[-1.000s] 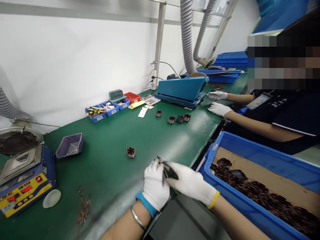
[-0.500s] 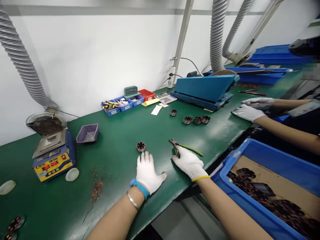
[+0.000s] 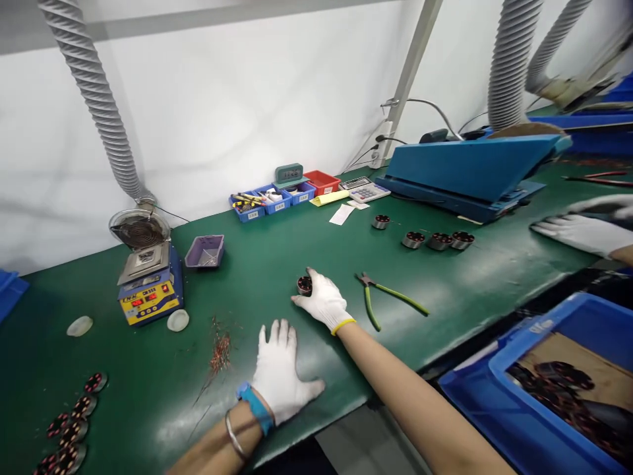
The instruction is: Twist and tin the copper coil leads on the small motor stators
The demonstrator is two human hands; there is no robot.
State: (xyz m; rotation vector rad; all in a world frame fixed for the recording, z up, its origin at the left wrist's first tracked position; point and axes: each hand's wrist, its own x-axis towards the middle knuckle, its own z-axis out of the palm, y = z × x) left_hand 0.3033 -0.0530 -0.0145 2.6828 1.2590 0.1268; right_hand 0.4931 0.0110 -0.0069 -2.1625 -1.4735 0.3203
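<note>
Both my hands wear white gloves. My left hand (image 3: pixel 281 371) lies flat on the green bench mat (image 3: pixel 277 264) near its front edge, fingers spread, holding nothing. My right hand (image 3: pixel 323 300) reaches forward and its fingers curl around a small round wound motor stator (image 3: pixel 304 285) standing on the mat. Green-handled cutting pliers (image 3: pixel 383 298) lie on the mat just right of my right hand, untouched. A scatter of cut copper wire bits (image 3: pixel 220 348) lies left of my left hand.
A solder pot station (image 3: pixel 146 277), a purple tray (image 3: pixel 204 251) and small parts bins (image 3: pixel 277 196) stand behind. Three stators (image 3: pixel 435 240) and one more (image 3: pixel 380 221) sit at right. Several stators (image 3: pixel 69 429) lie front left. A blue crate (image 3: pixel 558 382) is at lower right; a co-worker's gloved hand (image 3: pixel 578 231) rests far right.
My right hand let go of the pliers, which now lie on the mat, and moved left onto the stator. My left hand drew back toward the front edge. The view swung left.
</note>
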